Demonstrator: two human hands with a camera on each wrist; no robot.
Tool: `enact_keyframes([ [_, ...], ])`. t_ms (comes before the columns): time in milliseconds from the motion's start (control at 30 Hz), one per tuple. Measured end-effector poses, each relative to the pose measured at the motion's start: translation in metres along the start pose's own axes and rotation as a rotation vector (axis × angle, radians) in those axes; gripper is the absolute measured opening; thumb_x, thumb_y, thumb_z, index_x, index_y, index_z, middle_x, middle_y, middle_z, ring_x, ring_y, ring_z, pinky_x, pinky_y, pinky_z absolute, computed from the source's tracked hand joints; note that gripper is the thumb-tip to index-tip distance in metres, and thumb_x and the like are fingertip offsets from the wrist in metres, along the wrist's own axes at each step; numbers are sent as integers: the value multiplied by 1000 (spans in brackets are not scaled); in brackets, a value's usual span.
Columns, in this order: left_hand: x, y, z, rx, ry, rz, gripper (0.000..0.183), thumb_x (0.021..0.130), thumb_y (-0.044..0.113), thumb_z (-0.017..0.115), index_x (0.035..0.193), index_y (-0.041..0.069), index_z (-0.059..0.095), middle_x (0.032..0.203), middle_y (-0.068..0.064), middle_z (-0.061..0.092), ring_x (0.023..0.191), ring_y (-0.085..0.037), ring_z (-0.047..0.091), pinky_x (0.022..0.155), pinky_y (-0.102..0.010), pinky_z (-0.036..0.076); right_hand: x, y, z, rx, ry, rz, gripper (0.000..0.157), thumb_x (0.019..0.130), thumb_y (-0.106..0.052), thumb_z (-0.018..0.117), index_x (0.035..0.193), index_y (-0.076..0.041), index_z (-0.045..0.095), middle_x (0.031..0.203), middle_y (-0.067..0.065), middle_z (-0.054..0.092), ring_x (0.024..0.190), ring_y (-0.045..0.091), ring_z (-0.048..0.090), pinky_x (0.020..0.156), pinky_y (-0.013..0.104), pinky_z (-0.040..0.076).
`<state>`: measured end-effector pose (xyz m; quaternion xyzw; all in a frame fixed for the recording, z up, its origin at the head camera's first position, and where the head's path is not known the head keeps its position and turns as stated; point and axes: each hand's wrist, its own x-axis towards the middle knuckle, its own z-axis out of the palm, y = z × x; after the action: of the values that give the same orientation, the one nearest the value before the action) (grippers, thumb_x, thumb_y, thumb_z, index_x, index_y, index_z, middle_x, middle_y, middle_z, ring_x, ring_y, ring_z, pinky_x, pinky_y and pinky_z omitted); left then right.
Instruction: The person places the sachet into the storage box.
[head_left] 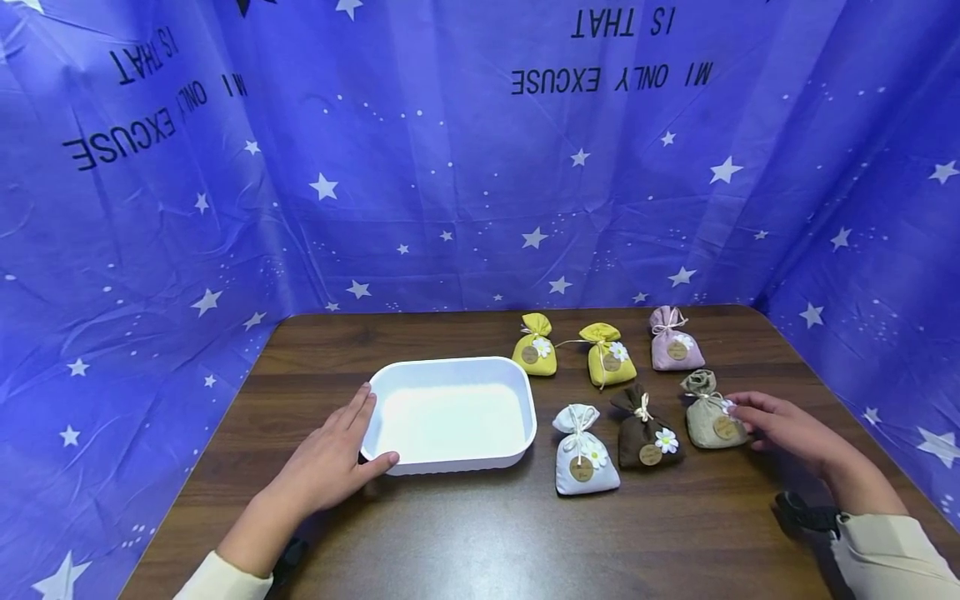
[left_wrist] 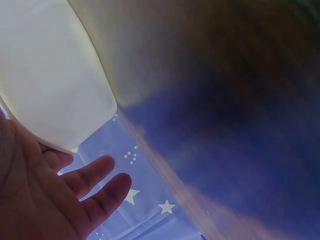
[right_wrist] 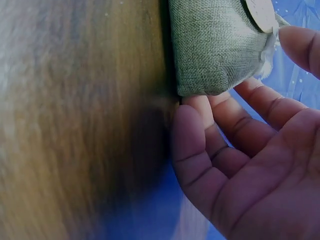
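My left hand (head_left: 330,458) lies against the left end of a white rectangular tray (head_left: 450,466), its fingers fairly straight along the side and its thumb at the front corner. In the left wrist view, some fingers (left_wrist: 102,210) extend past the tray's edge. My right hand (head_left: 787,433) holds the right side of a grey-beige drawstring sachet (head_left: 705,421) standing on the table. The right wrist view has the thumb (right_wrist: 300,47) by its white flower and other fingers curled around its far side. A dark brown sachet (head_left: 637,442) stands just left of it.
A white sachet (head_left: 581,467) stands right of the tray. Two yellow sachets (head_left: 534,358) and a pink one (head_left: 671,350) stand farther back on the brown wooden table (head_left: 480,533). Blue star-patterned cloth (head_left: 450,167) hangs behind and at both sides.
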<state>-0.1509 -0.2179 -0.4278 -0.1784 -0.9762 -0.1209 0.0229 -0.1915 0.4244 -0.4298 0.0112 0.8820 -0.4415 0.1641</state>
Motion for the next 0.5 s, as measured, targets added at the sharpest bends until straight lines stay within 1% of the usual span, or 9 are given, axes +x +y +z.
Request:
enact_keyframes([
  [133,1,0,0,2,-8,-6,103,91,75,44,155,-3,24,163,-18,17,132,-46,44,98,-64,43,1,-2,1,2,3,5,57,106,-32,45,139,15,38,101,8,51,88,16,50,72,34,54],
  [233,1,1,0,11,-1,-6,103,90,75,45,155,-3,25,163,-18,19,132,-46,43,98,-65,42,1,-3,2,-7,8,-3,55,106,-30,46,136,16,39,98,7,51,86,15,50,70,33,54],
  [500,1,1,0,47,42,9,101,89,75,47,153,-3,32,161,-17,24,141,-47,25,106,-68,31,3,-2,2,-50,19,-16,49,106,-27,46,130,16,44,98,6,53,85,13,49,69,33,53],
])
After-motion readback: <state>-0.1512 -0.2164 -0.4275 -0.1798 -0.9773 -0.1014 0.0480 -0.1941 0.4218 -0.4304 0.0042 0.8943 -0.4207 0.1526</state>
